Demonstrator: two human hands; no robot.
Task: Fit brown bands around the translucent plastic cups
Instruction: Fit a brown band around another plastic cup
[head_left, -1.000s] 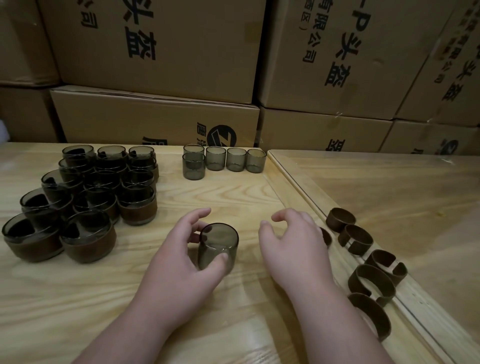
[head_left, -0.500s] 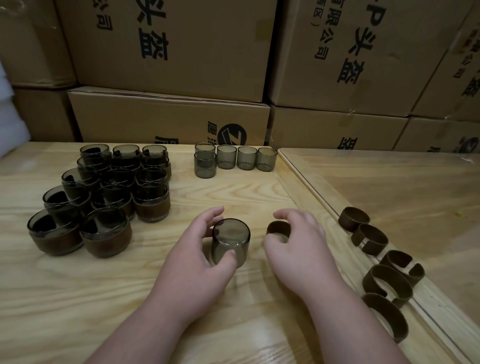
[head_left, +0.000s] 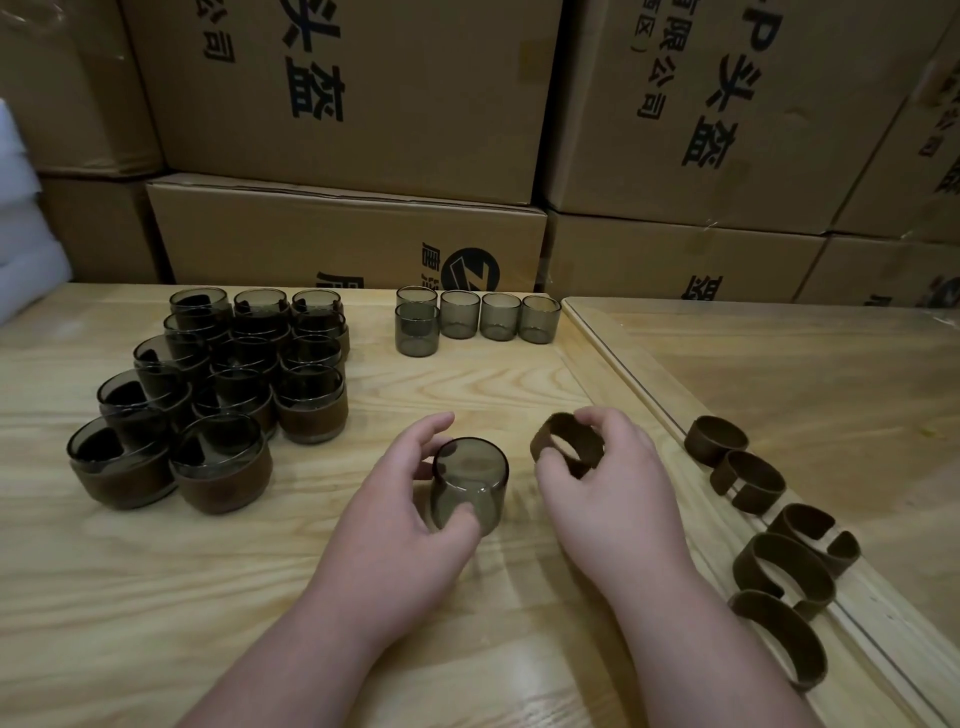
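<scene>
While left hand (head_left: 400, 499) fingers grip cup (head_left: 469, 483) (right hand (head_left: 602, 488) pinching band (head_left: 566, 444)): banded cups (head_left: 218, 384) left, loose bands (head_left: 774, 525) right.

hands at the near middle of the table (head_left: 156, 597), parts spread around them

left hand (head_left: 400, 514) holds a cup (head_left: 469, 483), with the right hand (head_left: 613, 499) and its band (head_left: 563, 444) just beside — banded cups (head_left: 208, 395) cluster far left, bare cups (head_left: 478, 317) line up behind, loose bands (head_left: 769, 519) run down the right, boxes (head_left: 363, 104) stacked behind the table.
</scene>
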